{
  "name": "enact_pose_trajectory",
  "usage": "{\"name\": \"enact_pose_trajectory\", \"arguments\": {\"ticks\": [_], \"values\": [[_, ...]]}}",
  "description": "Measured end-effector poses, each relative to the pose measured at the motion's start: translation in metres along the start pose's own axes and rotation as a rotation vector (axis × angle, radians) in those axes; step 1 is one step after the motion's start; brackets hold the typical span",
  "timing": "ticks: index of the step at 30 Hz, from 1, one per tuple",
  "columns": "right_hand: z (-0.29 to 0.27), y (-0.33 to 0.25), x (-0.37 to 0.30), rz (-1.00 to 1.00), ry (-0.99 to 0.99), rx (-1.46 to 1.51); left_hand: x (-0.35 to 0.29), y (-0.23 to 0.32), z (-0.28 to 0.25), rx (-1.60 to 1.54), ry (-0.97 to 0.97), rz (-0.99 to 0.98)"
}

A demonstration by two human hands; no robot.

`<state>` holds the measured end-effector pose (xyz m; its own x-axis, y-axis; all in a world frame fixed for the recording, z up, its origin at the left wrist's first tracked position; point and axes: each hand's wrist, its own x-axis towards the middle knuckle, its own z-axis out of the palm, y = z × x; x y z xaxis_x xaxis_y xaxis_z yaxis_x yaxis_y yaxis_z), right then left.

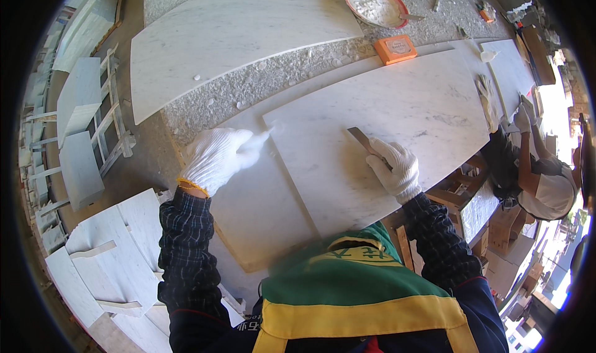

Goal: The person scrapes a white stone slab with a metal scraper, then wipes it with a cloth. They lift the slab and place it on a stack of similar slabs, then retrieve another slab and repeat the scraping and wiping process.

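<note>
A white marble slab (pixel 379 117) lies in front of me, overlapping another pale slab (pixel 261 204) beneath it. My right hand (pixel 396 168), in a white knit glove, grips a flat putty knife (pixel 361 140) over the upper slab. Near that slab's left corner is my left hand (pixel 220 158), gloved the same way. Its fingers are bunched together and blurred by motion, with a whitish smear at their tips. What they hold, if anything, cannot be made out.
A curved marble slab (pixel 242 36) lies farther off on the dusty worktop (pixel 230 96). Beyond the upper slab are an orange box (pixel 395 49) and a red-rimmed bowl (pixel 404 8) of white powder. Stone pieces (pixel 108 253) stand at left. A co-worker (pixel 549 188) is at right.
</note>
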<state>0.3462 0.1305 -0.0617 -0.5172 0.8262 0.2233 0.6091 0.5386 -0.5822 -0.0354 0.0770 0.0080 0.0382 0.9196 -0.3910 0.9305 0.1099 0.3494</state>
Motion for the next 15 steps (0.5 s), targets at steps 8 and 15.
{"name": "enact_pose_trajectory", "arguments": {"ticks": [8,15], "values": [[0.0,0.0,0.001,0.0,-0.007,-0.02,-0.009,-0.01,0.004,-0.166,0.145,0.044],[0.001,-0.001,0.002,-0.019,0.031,-0.004,0.025,-0.038,0.024,-0.768,0.515,0.014]]}}
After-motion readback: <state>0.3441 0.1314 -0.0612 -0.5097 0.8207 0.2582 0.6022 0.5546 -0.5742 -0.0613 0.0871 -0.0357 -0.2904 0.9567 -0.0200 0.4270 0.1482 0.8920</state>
